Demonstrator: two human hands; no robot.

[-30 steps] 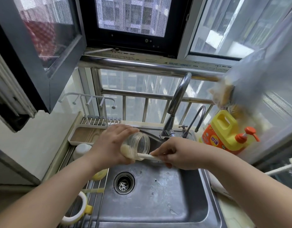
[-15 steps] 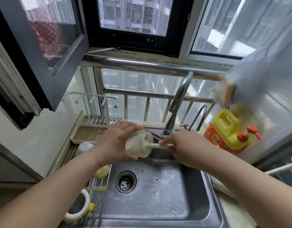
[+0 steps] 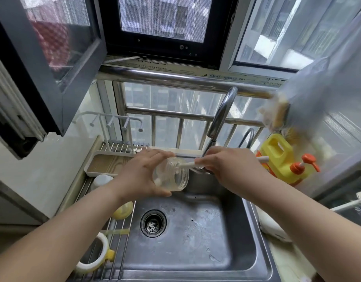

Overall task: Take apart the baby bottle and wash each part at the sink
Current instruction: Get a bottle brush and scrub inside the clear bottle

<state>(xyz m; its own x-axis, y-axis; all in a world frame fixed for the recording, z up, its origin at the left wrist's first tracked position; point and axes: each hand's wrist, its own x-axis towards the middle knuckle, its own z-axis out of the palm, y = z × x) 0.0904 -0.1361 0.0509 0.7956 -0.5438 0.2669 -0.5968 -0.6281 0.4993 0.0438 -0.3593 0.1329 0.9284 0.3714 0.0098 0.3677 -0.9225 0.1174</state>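
bottle [image 3: 171, 174] first, at about 12 o'clock from the drain [image 3: 153, 223], held up over the back of the sink [image 3: 232, 247]. going left to right: the left hand [image 3: 141, 176] is wrapped around the closed end of the bottle, fingers over the top and thumb underneath, so it's grasping the clear body. the bottle lies roughly on its side, long axis running from about 8 o'clock to 2 o'clock, with the threaded mouth at the 2 o'clock end. out of that mouth comes the white brush [image 3: 188, 165] handle, in line with the bottle and leading toward 3 o'clock into the right hand [image 3: 226, 169], which is clenched around it, pinching it near the mouth. the brush head inside is blurred through the plastic. my read: the scrubbing stroke has to travel along that shared axis, right hand pushing toward 8 o'clock while the left braces the base. the faucet [image 3: 220, 112] stands just behind the right hand; i can't tell if water is running.
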